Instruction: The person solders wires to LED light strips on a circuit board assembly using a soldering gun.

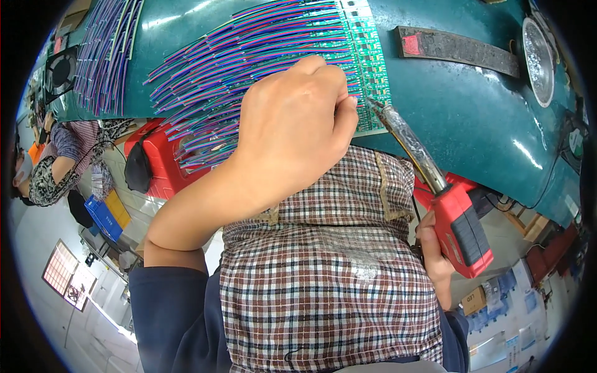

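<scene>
My left hand reaches over a green circuit board panel, its fingers closed in a pinch on a wire at the panel's edge; the fingertips partly hide it. Rows of thin red, blue, green and black wires run leftward from the panel, several hanging past the table edge. My right hand is wrapped round the red and black handle of a soldering gun. The gun's dark tip slants up to the panel beside my left fingertips; whether it touches the board I cannot tell.
On the green table lie a dark bar with a red patch, a round metal dish and another wire bundle. A small black fan stands far left. Below are a red stool and, further left, another person.
</scene>
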`<action>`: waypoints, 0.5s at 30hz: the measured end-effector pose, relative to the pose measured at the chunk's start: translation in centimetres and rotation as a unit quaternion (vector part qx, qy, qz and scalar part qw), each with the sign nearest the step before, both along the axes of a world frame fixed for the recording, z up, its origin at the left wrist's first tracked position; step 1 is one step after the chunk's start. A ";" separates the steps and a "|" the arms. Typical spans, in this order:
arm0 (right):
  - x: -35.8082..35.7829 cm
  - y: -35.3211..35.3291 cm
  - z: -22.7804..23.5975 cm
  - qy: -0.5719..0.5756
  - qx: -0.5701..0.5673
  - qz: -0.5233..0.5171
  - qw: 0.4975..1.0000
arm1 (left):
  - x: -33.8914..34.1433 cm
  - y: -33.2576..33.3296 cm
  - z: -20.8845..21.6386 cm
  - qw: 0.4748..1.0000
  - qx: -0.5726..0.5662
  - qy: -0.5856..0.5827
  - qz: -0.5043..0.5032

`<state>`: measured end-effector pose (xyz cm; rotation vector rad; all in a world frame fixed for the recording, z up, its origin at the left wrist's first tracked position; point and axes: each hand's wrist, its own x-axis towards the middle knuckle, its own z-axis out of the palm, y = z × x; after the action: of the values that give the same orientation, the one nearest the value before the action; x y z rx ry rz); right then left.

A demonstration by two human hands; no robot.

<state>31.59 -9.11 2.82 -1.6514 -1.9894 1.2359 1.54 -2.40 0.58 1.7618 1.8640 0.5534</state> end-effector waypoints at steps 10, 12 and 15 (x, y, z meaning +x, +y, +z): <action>0.2 -0.7 -0.3 0.042 0.003 -0.025 0.999 | 0.1 -0.1 0.0 1.000 0.005 0.005 0.002; 0.2 -0.5 -0.4 0.051 0.003 -0.012 0.999 | 0.1 -0.1 0.0 1.000 0.006 0.007 0.000; 0.1 -0.4 -0.4 0.050 -0.005 -0.014 0.999 | 0.1 -0.1 -0.1 1.000 0.007 0.001 0.001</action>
<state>31.67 -9.50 2.41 -1.5843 -1.8989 1.2929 1.60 -2.46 0.51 1.7706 1.8679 0.5652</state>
